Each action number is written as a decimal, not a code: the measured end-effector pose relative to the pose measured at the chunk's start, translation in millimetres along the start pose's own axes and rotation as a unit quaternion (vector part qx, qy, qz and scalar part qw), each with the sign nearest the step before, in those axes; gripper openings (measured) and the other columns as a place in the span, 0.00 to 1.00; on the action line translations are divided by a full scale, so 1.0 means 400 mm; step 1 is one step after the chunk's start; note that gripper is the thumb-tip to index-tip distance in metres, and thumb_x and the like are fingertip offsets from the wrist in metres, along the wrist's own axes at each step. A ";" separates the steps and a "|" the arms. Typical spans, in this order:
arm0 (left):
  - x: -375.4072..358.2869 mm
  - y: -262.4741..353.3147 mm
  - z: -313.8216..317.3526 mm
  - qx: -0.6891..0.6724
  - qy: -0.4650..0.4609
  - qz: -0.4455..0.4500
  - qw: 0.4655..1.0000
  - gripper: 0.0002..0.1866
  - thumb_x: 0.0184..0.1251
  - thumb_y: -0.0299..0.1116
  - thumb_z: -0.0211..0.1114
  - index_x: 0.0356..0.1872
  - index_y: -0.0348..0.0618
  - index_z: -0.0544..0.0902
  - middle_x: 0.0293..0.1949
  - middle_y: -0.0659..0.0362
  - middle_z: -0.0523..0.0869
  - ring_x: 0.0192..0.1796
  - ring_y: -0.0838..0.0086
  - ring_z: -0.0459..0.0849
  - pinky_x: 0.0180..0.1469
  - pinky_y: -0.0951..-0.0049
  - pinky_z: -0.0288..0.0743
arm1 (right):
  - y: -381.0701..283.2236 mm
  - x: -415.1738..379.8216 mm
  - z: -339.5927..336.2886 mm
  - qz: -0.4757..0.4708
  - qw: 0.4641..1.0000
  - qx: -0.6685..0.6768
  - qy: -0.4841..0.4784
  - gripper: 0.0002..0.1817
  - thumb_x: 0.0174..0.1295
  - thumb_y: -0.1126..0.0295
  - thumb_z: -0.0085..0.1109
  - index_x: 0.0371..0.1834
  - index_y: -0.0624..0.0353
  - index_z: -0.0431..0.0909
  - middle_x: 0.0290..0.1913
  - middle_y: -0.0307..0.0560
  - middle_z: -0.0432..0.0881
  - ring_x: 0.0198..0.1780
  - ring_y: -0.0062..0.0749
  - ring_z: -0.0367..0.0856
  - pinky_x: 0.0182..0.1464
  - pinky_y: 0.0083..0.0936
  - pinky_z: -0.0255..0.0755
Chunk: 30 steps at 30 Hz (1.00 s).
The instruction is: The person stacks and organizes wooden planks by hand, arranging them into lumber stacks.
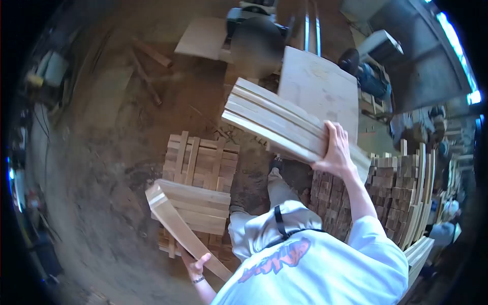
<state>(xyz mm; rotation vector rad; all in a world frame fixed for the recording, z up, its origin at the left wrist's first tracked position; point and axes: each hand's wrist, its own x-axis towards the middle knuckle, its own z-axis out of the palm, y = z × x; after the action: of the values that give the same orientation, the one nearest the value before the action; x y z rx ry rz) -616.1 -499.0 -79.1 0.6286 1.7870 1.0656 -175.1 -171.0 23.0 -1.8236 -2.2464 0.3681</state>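
Observation:
My left hand (195, 263), at the lower middle, is closed on a long wooden board (184, 227), thumb on its upper face. The board slants up and left, its far end over the stacked wood (203, 206) on the floor. On the other side, my right hand (337, 151) grips a bundle of wooden strips (279, 118), fingers over the far edge and thumb at the near one. The strips lie side by side and point up-left, overlapping a pale panel (319, 84) in this view.
Tall stacks of short wood blocks (386, 193) stand at my right, with upright strips (422, 178) beside them. A blue motor (373, 81) sits past the panel. Loose wood pieces (152, 56) lie on the dusty floor (112, 193). A machine (254, 15) stands at the far side.

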 end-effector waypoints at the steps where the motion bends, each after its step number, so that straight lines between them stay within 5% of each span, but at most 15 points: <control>1: 0.030 0.121 0.085 0.024 -0.024 0.037 0.999 0.64 0.27 0.44 0.81 0.73 0.36 0.56 0.60 0.54 0.67 0.62 0.64 0.69 0.65 0.64 0.64 | 0.085 0.039 -0.007 -0.017 1.000 -0.014 0.017 0.58 0.25 0.57 0.73 0.67 0.62 0.58 0.58 0.58 0.65 0.62 0.53 0.64 0.69 0.43 0.56; 5: 0.129 0.510 0.319 0.273 -0.072 0.239 0.929 0.65 0.26 0.47 0.82 0.72 0.36 0.56 0.61 0.49 0.66 0.63 0.57 0.68 0.67 0.59 0.63 | 0.338 0.223 -0.020 -0.053 0.999 0.007 0.001 0.57 0.24 0.58 0.74 0.65 0.62 0.59 0.57 0.56 0.66 0.62 0.50 0.64 0.69 0.40 0.55; 9: 0.239 0.755 0.677 0.405 -0.167 0.325 0.838 0.64 0.23 0.45 0.80 0.71 0.35 0.58 0.61 0.42 0.67 0.65 0.49 0.66 0.68 0.51 0.60 | 0.554 0.246 0.096 -0.080 0.994 0.004 -0.079 0.57 0.23 0.55 0.77 0.64 0.62 0.60 0.57 0.54 0.66 0.63 0.49 0.63 0.69 0.41 0.54; 12: 0.308 0.818 0.927 0.477 -0.219 0.389 0.757 0.62 0.26 0.46 0.77 0.71 0.35 0.59 0.61 0.42 0.67 0.67 0.48 0.66 0.68 0.50 0.60 | 0.586 0.174 0.180 -0.121 0.991 0.024 -0.061 0.57 0.28 0.44 0.77 0.65 0.63 0.64 0.62 0.56 0.67 0.66 0.52 0.62 0.70 0.44 0.54; 13: 0.340 0.831 1.010 0.484 -0.250 0.405 0.734 0.62 0.26 0.46 0.77 0.71 0.35 0.59 0.61 0.42 0.68 0.67 0.48 0.66 0.68 0.50 0.60 | 0.589 0.144 0.241 -0.130 0.980 0.144 -0.039 0.56 0.34 0.37 0.74 0.65 0.64 0.68 0.66 0.60 0.68 0.69 0.57 0.62 0.70 0.48 0.55; 15: 0.402 0.857 1.182 0.484 -0.348 0.390 0.702 0.61 0.25 0.46 0.77 0.70 0.34 0.60 0.61 0.41 0.68 0.67 0.47 0.65 0.68 0.49 0.60 | 0.518 0.103 0.188 -0.076 0.993 0.088 0.012 0.54 0.41 0.33 0.70 0.65 0.64 0.69 0.68 0.63 0.68 0.71 0.59 0.62 0.71 0.51 0.55; 17: 0.456 0.826 1.360 0.494 -0.370 0.444 0.650 0.60 0.27 0.45 0.74 0.71 0.36 0.60 0.65 0.41 0.66 0.69 0.50 0.65 0.71 0.54 0.57 | 0.507 0.099 0.205 0.020 0.983 0.165 -0.080 0.50 0.47 0.34 0.66 0.64 0.64 0.69 0.65 0.62 0.70 0.69 0.58 0.63 0.71 0.50 0.55; 19: 0.513 0.790 1.523 0.555 -0.392 0.445 0.583 0.60 0.27 0.45 0.76 0.71 0.35 0.60 0.65 0.40 0.66 0.70 0.50 0.64 0.70 0.51 0.59 | 0.435 0.073 0.131 0.020 0.997 0.034 0.067 0.39 0.50 0.44 0.69 0.59 0.60 0.74 0.57 0.55 0.75 0.62 0.52 0.71 0.67 0.48 0.62; 22: 0.605 0.692 1.700 0.594 -0.365 0.502 0.511 0.62 0.26 0.47 0.77 0.71 0.36 0.59 0.65 0.40 0.66 0.69 0.50 0.64 0.68 0.48 0.60 | 0.455 -0.019 0.048 0.013 0.972 0.184 0.144 0.30 0.49 0.59 0.75 0.55 0.56 0.77 0.54 0.53 0.78 0.56 0.45 0.75 0.59 0.39 0.70; 25: 0.639 0.654 1.746 0.590 -0.397 0.491 0.503 0.64 0.23 0.49 0.79 0.72 0.37 0.59 0.66 0.39 0.66 0.69 0.50 0.64 0.67 0.44 0.61 | 0.641 -0.133 0.046 0.167 0.953 0.115 0.224 0.25 0.53 0.63 0.73 0.54 0.57 0.78 0.50 0.51 0.81 0.51 0.40 0.79 0.56 0.33 0.71; 27: 0.617 0.629 1.738 0.587 -0.404 0.476 0.516 0.62 0.29 0.51 0.78 0.72 0.39 0.59 0.66 0.39 0.67 0.69 0.50 0.64 0.68 0.45 0.59 | 0.745 -0.123 0.063 0.351 0.879 0.121 0.300 0.26 0.57 0.57 0.69 0.56 0.59 0.78 0.47 0.52 0.81 0.52 0.43 0.77 0.58 0.35 0.70; 29: 0.589 0.606 1.705 0.490 -0.476 0.428 0.591 0.58 0.39 0.52 0.76 0.73 0.40 0.57 0.66 0.38 0.66 0.71 0.50 0.62 0.71 0.45 0.54 | 0.855 -0.119 0.102 0.449 0.861 0.176 0.162 0.25 0.67 0.55 0.60 0.58 0.63 0.76 0.54 0.54 0.80 0.56 0.40 0.76 0.61 0.34 0.67; 30: 0.587 0.587 1.668 0.449 -0.471 0.477 0.591 0.51 0.51 0.51 0.71 0.74 0.41 0.57 0.67 0.41 0.66 0.71 0.53 0.62 0.73 0.49 0.51 | 0.874 -0.115 0.082 0.454 0.825 0.332 0.048 0.28 0.73 0.52 0.50 0.62 0.67 0.72 0.64 0.55 0.73 0.63 0.37 0.71 0.65 0.33 0.65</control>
<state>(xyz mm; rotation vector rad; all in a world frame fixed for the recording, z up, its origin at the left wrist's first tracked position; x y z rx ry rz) -125.5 61.4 -108.4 2.4247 0.7558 0.0822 146.0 -149.0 -124.5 -2.2243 -0.8124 1.0172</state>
